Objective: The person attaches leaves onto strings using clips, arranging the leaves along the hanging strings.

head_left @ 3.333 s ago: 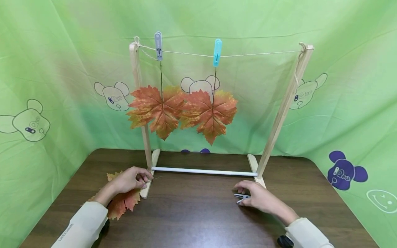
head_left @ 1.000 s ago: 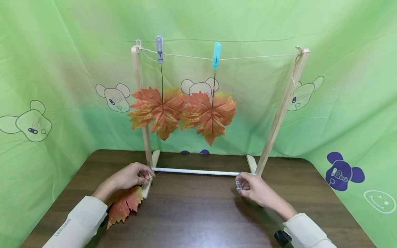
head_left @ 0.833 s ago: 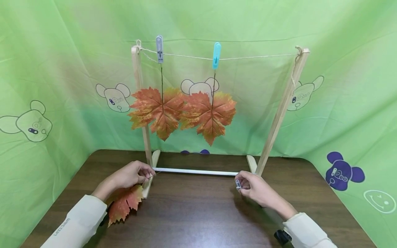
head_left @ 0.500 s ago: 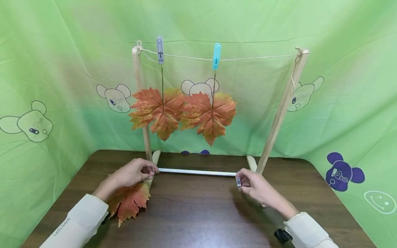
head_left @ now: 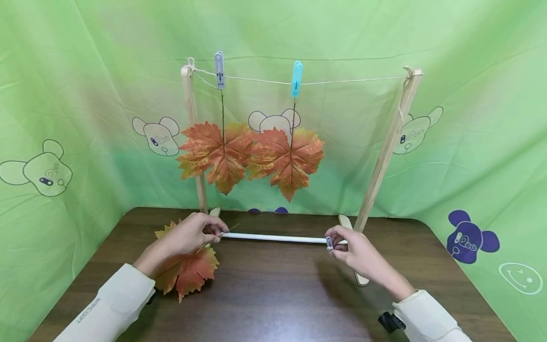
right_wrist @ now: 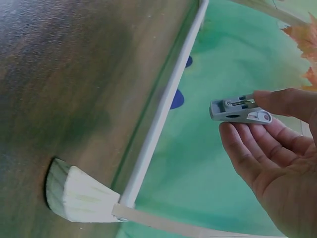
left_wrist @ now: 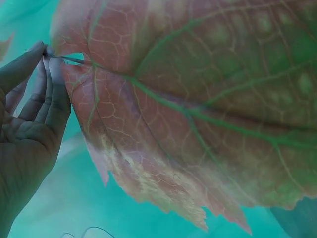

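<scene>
My left hand (head_left: pixel 194 233) pinches the thin stem of an orange-red artificial maple leaf (head_left: pixel 192 273), which hangs below and behind the wrist. In the left wrist view, the leaf (left_wrist: pixel 163 99) fills most of the picture, its stem between thumb and fingertips. On the right, my right hand (head_left: pixel 356 249) holds a grey clothespin (right_wrist: pixel 240 110) between thumb and fingers, near the white bar's right end. Two more leaves, a left one (head_left: pixel 220 154) and a right one (head_left: pixel 288 161), hang from the string by a grey clothespin (head_left: pixel 220 70) and a blue clothespin (head_left: pixel 297 79).
A wooden frame with a left post (head_left: pixel 190 99) and right post (head_left: pixel 386 152) carries the string (head_left: pixel 350 81). The white bar (head_left: pixel 273 237) joins the posts low down, above a brown table (head_left: pixel 273 289). A green printed cloth (head_left: pixel 342 28) surrounds the table.
My left hand has moved right and up, drawing the leaf along with it. The clothespin in my right hand has turned from lying sideways to upright, and that hand has risen slightly.
</scene>
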The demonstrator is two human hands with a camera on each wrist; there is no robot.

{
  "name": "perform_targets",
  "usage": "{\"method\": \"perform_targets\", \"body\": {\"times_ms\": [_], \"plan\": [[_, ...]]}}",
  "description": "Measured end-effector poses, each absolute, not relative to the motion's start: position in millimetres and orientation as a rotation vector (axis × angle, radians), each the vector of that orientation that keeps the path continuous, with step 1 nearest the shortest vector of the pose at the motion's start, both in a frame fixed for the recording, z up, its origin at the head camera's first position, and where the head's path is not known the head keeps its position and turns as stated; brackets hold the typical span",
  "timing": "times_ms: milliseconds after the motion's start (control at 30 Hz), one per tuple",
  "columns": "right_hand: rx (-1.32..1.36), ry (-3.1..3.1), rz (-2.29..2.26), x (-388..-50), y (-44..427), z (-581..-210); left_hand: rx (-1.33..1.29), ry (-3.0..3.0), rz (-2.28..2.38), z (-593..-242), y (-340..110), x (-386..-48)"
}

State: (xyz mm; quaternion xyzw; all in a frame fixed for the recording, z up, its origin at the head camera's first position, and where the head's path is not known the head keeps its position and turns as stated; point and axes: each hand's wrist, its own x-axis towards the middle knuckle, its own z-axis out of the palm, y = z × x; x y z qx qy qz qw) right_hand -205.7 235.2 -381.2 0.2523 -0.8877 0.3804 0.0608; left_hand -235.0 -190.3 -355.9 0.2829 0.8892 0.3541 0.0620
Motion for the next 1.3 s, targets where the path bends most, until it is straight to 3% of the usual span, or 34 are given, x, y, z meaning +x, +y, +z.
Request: {"method": "perform_targets", "body": {"times_ms": [933, 1300], "plan": [[0.76, -2.461, 0.891, -200.9, 236.6, -352.7, 0.798, 2.887, 1.25, -316.9, -138.6, -228.3], [0.783, -2.401, 0.863, -199.0, 238.6, -344.0, 0.909, 2.877, 1.28, -304.9, -110.4, -230.5]]}}
